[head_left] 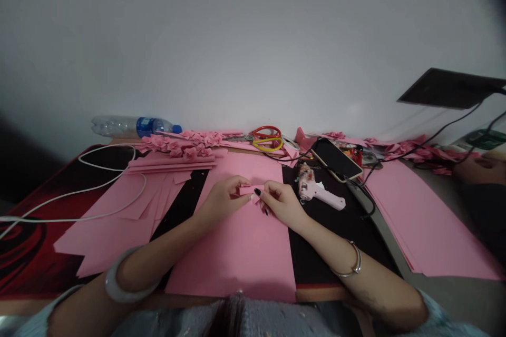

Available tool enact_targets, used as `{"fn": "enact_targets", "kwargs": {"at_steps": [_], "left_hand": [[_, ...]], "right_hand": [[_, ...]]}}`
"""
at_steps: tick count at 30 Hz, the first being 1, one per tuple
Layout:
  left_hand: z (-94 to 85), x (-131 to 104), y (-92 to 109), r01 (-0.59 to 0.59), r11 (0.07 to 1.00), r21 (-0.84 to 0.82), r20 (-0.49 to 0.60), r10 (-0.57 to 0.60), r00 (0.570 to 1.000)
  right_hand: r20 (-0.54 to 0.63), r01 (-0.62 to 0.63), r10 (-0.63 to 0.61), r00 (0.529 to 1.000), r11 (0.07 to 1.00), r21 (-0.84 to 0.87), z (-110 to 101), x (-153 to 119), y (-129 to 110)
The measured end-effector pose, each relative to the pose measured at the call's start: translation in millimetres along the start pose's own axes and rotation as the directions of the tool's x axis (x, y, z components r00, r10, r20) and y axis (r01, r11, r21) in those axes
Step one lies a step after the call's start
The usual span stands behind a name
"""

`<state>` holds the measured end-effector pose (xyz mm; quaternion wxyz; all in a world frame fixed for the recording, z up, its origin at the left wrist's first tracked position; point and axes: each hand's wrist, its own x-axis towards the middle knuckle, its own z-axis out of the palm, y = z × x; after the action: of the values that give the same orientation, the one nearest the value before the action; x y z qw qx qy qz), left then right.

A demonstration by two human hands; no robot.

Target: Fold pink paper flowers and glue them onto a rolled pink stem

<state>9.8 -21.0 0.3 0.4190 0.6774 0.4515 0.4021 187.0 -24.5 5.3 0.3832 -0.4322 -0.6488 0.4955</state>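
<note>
Folded strip of pink paper [249, 190] – small and narrow, it sits near the centre of the frame, held in the air or just over the large pink sheet [237, 263] that runs down the middle to the lower edge of the table [321, 293]. The left hand [222, 199] has its grip pinching the strip's left end between thumb and fingers; the right hand [282, 204] has its grip pinching the right end, a dark-nailed thumb lying across the paper. The fingers hide part of the folds.

Right of centre lie a pale pink glue gun [321, 192] and, just above it, a phone [338, 159] with a dark screen. Scissors [271, 137] with red and yellow handles rest at upper centre, and to their left is a heap of pink paper flowers [182, 143], with a clear bottle [118, 126] on its side behind. Overlapping pink sheets [110, 226] spread across the left of the frame, a white cable [75, 195] looping over them – another stack of pink paper [430, 221] lies at right, near a second person's hand [480, 169] at the frame's edge.
</note>
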Motion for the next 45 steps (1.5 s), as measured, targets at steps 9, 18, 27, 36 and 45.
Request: {"fn": "enact_targets", "kwargs": {"at_steps": [9, 18, 27, 36, 45], "left_hand": [[-0.5, -0.1, -1.0, 0.014, 1.0, 0.022, -0.019, -0.013, 1.0], [-0.1, 0.2, -3.0, 0.075, 0.996, -0.037, -0.009, -0.075, 0.997], [0.0, 1.8, -13.2, 0.052, 0.973, -0.226, 0.057, -0.04, 0.998], [1.1, 3.4, -6.6, 0.15, 0.927, -0.345, 0.119, -0.115, 0.986], [1.5, -0.3, -9.1, 0.131, 0.95, -0.285, 0.142, -0.093, 0.985]], "right_hand": [[0.042, 0.019, -0.016, 0.999, 0.997, -0.072, -0.9, -1.8, 0.2], [0.044, 0.087, -0.079, 0.996, 0.972, -0.22, -3.4, -1.4, 0.9], [0.056, 0.11, -0.098, 0.994, 0.956, -0.27, -4.9, -2.1, 1.6], [-0.014, 0.12, -0.129, 0.992, 0.953, -0.279, -4.1, -3.2, 1.1], [0.019, 0.077, -0.075, 0.997, 0.974, -0.213, -1.8, -3.8, 2.6]]}}
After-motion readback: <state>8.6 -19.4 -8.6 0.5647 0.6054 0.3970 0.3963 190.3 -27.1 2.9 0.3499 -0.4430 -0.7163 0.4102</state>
